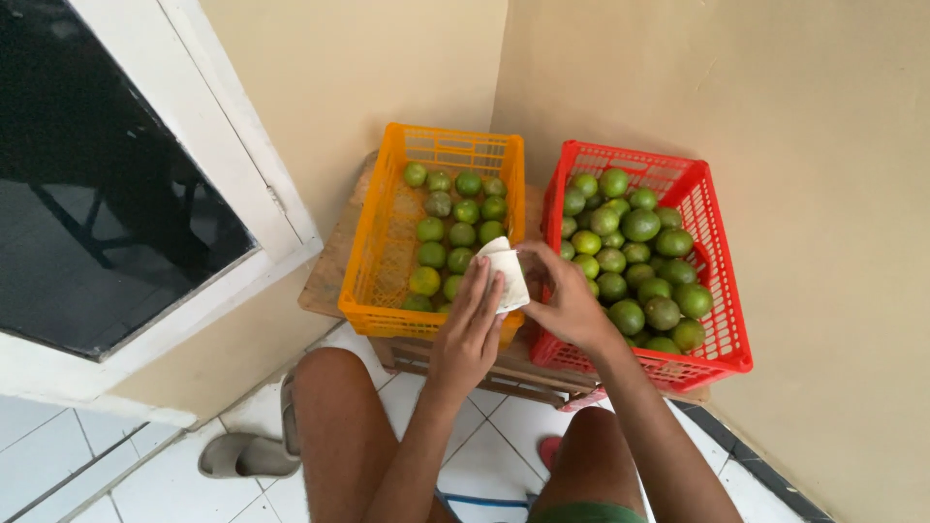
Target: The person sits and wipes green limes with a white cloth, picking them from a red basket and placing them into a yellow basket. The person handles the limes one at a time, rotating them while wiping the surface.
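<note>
Both of my hands meet over the gap between two crates. My left hand [469, 330] lies flat under a white cloth [507, 276], fingers stretched out and touching it. My right hand [567, 299] pinches the same cloth from the right side; whether a fruit is wrapped inside is hidden. The orange plastic crate [373, 252] on the left holds several green limes [462, 235] in rows along its right half. The red plastic crate [722, 281] on the right is heaped with green limes [639, 225].
Both crates rest on a low wooden pallet [334, 261] in a beige wall corner. A dark window with a white frame [242, 165] is at left. A grey sandal [247, 453] lies on the white tiled floor by my left knee.
</note>
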